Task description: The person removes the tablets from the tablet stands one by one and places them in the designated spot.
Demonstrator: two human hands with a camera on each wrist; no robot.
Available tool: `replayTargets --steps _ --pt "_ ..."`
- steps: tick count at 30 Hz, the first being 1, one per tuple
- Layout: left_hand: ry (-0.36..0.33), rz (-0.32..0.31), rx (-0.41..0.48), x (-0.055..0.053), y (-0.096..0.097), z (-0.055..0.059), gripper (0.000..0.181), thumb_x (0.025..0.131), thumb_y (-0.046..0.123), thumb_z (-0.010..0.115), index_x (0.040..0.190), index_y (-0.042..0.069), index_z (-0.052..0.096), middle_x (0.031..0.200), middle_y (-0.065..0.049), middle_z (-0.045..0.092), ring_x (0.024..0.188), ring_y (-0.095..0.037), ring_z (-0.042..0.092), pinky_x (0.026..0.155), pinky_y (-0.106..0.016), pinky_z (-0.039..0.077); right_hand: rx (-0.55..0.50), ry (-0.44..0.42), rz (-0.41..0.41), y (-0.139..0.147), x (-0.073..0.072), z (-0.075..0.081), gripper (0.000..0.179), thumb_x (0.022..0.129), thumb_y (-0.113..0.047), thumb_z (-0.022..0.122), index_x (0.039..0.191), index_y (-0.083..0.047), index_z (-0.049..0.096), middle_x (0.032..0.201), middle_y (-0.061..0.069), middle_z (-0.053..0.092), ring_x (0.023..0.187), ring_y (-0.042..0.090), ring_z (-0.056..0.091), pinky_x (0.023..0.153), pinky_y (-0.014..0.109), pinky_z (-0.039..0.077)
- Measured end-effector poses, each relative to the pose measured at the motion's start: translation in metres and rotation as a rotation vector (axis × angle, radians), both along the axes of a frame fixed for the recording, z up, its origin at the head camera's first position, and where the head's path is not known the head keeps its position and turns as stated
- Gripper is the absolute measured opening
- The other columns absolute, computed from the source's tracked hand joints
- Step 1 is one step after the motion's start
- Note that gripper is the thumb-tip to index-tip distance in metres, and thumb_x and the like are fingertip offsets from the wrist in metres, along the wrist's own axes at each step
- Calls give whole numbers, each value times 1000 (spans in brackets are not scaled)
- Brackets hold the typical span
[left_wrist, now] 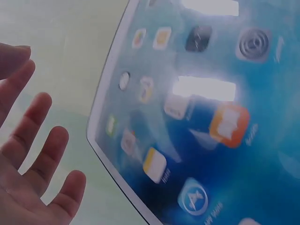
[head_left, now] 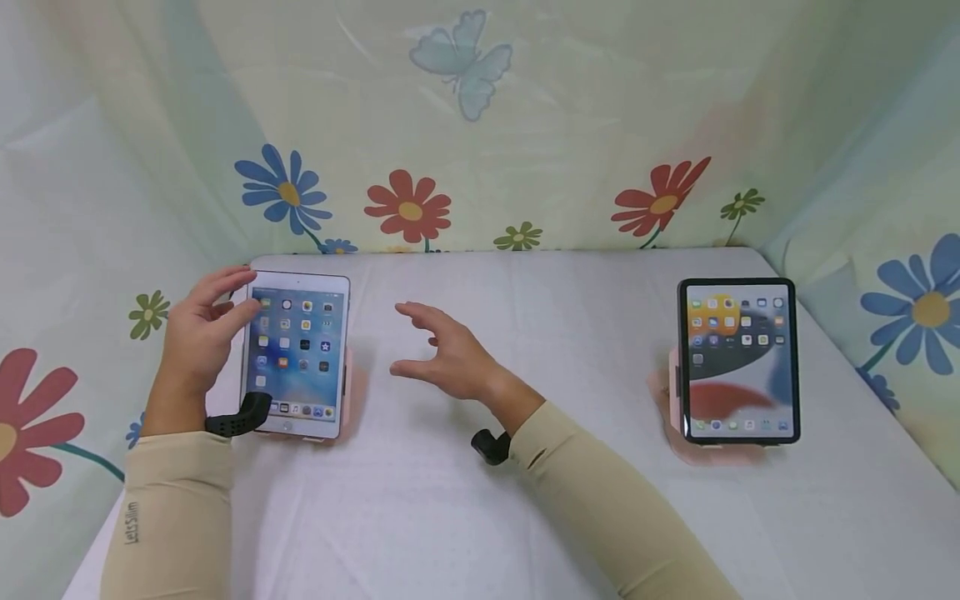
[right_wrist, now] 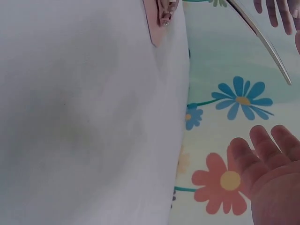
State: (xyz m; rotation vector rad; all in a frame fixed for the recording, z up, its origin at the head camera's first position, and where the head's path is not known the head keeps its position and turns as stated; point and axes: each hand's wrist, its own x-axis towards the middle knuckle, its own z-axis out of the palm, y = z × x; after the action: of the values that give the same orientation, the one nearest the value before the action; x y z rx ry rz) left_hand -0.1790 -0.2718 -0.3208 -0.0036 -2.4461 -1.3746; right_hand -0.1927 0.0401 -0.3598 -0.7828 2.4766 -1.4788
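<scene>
A white tablet (head_left: 300, 350) with a lit screen of app icons leans upright on a pink stand (head_left: 357, 392) at the left. By its upper left corner is my left hand (head_left: 201, 325), fingers loosely bent and holding nothing. In the left wrist view, a gap shows between the left fingers (left_wrist: 52, 145) and the edge of the tablet screen (left_wrist: 154, 126). My right hand (head_left: 453, 354) hovers over the table to the right of that tablet, thumb and fingers apart with nothing between them. Its relaxed fingers (right_wrist: 262, 150) show in the right wrist view.
A black-framed tablet (head_left: 738, 362) with a lit home screen stands on another pink stand (head_left: 686, 448) at the right. White cloth covers the table (head_left: 525, 283). A flowered curtain (head_left: 555, 125) hangs behind and at both sides. Each wrist wears a black strap device (head_left: 491, 447).
</scene>
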Motion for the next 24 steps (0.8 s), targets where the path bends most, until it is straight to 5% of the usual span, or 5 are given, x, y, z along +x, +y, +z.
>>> replayTargets --steps 6,14,21,24 --pt "-46 -32 72 -4 -11 -9 44 102 18 56 142 0 53 159 -10 31 147 -29 25 117 -48 25 2 -27 10 -8 -4 1 77 87 -25 81 153 -16 42 159 4 35 140 26 39 112 47 37" --pt "-131 -147 163 -14 -18 -16 45 102 19 58 146 9 52 166 -9 15 149 -40 13 117 -61 11 15 -59 47 -21 -11 5 79 87 -27 80 154 -20 40 160 0 33 141 23 39 109 43 40" --pt "-217 -218 200 -20 -23 -21 41 102 21 59 143 18 56 166 -14 8 148 -47 8 116 -64 11 42 -106 73 -34 -16 15 78 87 -27 79 155 -25 40 160 -5 34 140 20 40 108 40 42" --pt "-223 -257 214 -23 -26 -22 37 102 20 59 140 20 58 164 -16 13 146 -41 15 116 -64 13 43 -123 93 -39 -20 20 79 86 -28 80 155 -27 40 158 -6 35 140 19 41 107 38 43"
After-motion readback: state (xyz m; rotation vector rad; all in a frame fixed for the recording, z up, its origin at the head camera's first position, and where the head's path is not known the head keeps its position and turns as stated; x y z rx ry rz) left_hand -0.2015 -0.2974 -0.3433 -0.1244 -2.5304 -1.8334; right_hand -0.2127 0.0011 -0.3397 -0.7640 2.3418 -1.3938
